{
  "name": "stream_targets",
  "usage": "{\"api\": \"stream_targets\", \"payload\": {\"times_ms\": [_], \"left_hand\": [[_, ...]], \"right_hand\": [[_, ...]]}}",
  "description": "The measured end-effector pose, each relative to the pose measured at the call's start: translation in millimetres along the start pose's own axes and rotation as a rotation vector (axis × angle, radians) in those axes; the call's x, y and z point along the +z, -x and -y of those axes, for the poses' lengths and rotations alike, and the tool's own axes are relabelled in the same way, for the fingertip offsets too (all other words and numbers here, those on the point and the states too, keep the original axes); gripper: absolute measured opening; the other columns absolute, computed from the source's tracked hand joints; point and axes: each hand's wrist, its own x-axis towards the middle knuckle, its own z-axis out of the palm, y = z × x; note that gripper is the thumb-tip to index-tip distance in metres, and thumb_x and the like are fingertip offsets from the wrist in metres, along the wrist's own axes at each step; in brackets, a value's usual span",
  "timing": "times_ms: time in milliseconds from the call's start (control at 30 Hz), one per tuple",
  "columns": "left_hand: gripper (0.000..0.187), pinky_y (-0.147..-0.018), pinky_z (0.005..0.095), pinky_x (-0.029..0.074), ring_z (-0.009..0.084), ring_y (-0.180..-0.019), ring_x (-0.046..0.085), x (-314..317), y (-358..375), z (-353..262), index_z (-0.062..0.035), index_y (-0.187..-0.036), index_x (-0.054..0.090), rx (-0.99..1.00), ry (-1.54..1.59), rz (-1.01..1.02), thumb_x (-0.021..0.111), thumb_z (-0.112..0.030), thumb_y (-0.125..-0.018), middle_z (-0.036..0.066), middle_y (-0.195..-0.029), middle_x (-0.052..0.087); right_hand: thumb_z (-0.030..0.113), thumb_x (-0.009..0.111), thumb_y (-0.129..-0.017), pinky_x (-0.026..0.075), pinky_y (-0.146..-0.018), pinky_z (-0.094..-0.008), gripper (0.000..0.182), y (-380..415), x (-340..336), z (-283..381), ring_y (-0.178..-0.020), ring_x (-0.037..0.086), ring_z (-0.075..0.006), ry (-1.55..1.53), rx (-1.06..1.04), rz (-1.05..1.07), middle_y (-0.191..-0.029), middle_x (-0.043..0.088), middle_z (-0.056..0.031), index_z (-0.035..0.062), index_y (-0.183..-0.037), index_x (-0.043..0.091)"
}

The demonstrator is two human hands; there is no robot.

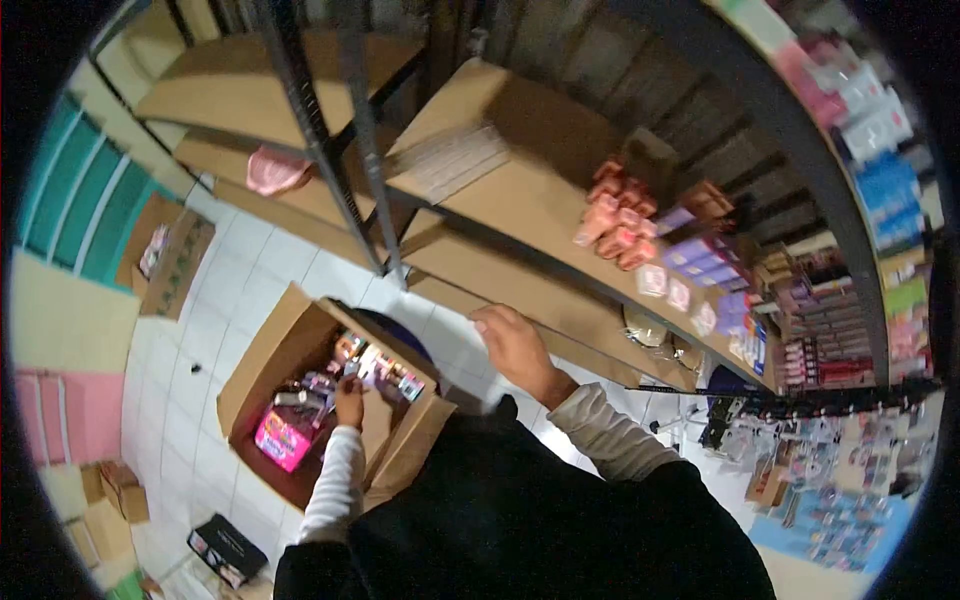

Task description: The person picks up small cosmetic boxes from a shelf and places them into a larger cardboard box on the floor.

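Note:
My left hand reaches into an open cardboard box of mixed small packaged goods. Its fingers are drawn together at a small item among the packs, too small to make out. Beside it in the box lie a bright pink pack and several small dark and shiny packs. Outside the box, in front of the shelf rack, my right hand hangs in the air with its fingers stretched out, holding nothing visible.
A dark metal rack with brown shelves stands ahead. On it are orange-pink packs, purple boxes and a flat cardboard piece. A dark round seat is behind the box. A black box sits on the tiled floor.

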Motion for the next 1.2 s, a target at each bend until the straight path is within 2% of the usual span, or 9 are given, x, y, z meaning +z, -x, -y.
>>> {"api": "stream_targets", "payload": {"times_ms": [100,167,300,467,633,833,1000,1133,1200], "left_hand": [[0.029,-0.070,0.0299,0.052,0.0160,-0.086,0.053,17.7,48.3,-89.8,-0.0024,-0.116,0.045,0.131,0.077,-0.075,0.051,-0.006,-0.088,0.008,-0.106,0.051],[0.030,-0.075,0.0287,0.049,0.0161,-0.090,0.053,36.3,73.3,-134.9,-0.0034,-0.118,0.044,0.275,0.128,-0.132,0.051,-0.007,-0.089,0.007,-0.107,0.051],[0.030,-0.084,0.0275,0.043,0.0161,-0.097,0.052,81.9,116.2,-208.9,-0.0035,-0.118,0.044,0.479,0.093,-0.170,0.052,-0.009,-0.089,0.008,-0.109,0.053],[0.031,-0.089,0.0283,0.041,0.0168,-0.099,0.053,148.5,160.0,-259.9,-0.0031,-0.118,0.045,0.605,0.023,-0.039,0.053,-0.007,-0.088,0.009,-0.108,0.054],[0.033,-0.084,0.0272,0.042,0.0163,-0.093,0.054,213.6,199.5,-290.3,-0.0018,-0.118,0.044,0.690,0.033,0.110,0.052,0.000,-0.086,0.008,-0.104,0.055],[0.033,-0.081,0.0305,0.043,0.0215,-0.094,0.056,251.9,237.7,-326.6,-0.0019,-0.111,0.052,0.860,-0.183,0.182,0.059,-0.003,-0.079,0.011,-0.099,0.060],[0.052,-0.086,0.0325,0.041,0.0226,-0.105,0.051,278.8,258.5,-356.5,-0.0027,-0.122,0.044,1.015,-0.334,0.350,0.066,-0.009,-0.076,0.012,-0.114,0.053],[0.062,-0.090,0.0345,0.040,0.0251,-0.111,0.048,296.5,266.4,-355.3,-0.0025,-0.126,0.040,0.904,-0.318,0.475,0.071,-0.016,-0.074,0.015,-0.125,0.046],[0.050,-0.088,0.0309,0.041,0.0188,-0.104,0.051,297.5,264.2,-341.4,-0.0008,-0.123,0.041,0.742,-0.181,0.583,0.064,-0.013,-0.081,0.012,-0.115,0.052]], "right_hand": [[0.009,0.047,-0.087,0.045,-0.079,-0.0385,0.016,8.8,-68.2,-20.0,-0.091,0.057,-0.0308,-0.018,0.090,-0.180,-0.090,0.059,-0.0150,0.0028,-0.096,0.059],[0.007,0.048,-0.084,0.044,-0.076,-0.0392,0.018,11.0,-116.5,-45.5,-0.087,0.056,-0.0326,0.196,-0.133,-0.429,-0.089,0.059,-0.0159,0.0037,-0.098,0.058],[0.012,0.056,-0.080,0.042,-0.079,-0.0403,0.026,27.2,-225.8,-65.1,-0.091,0.051,-0.0314,0.742,0.067,-0.624,-0.097,0.057,-0.0151,0.0083,-0.106,0.056],[0.022,0.069,-0.067,0.039,-0.081,-0.0497,0.046,34.9,-282.6,-123.8,-0.103,0.047,-0.0340,1.082,0.421,-0.519,-0.112,0.055,-0.0110,0.0107,-0.110,0.058],[0.025,0.070,-0.065,0.031,-0.090,-0.0599,0.044,36.9,-289.1,-155.2,-0.114,0.044,-0.0355,1.011,0.307,-0.428,-0.119,0.053,-0.0138,0.0160,-0.108,0.062],[0.023,0.066,-0.072,0.039,-0.085,-0.0483,0.036,50.3,-315.1,-94.1,-0.096,0.055,-0.0315,0.750,0.357,-0.328,-0.102,0.061,-0.0140,0.0116,-0.105,0.061],[0.018,0.065,-0.075,0.043,-0.081,-0.0387,0.032,60.3,-307.2,-58.1,-0.090,0.057,-0.0306,0.284,-0.089,-0.209,-0.096,0.061,-0.0144,0.0036,-0.103,0.058],[0.019,0.066,-0.075,0.044,-0.081,-0.0348,0.034,65.0,-269.2,-28.5,-0.092,0.058,-0.0273,-0.039,-0.085,0.125,-0.096,0.061,-0.0144,0.0022,-0.103,0.058],[0.019,0.067,-0.075,0.044,-0.082,-0.0341,0.035,63.7,-252.8,-28.2,-0.093,0.058,-0.0267,-0.059,-0.089,0.226,-0.096,0.061,-0.0143,0.0019,-0.104,0.058]]}}
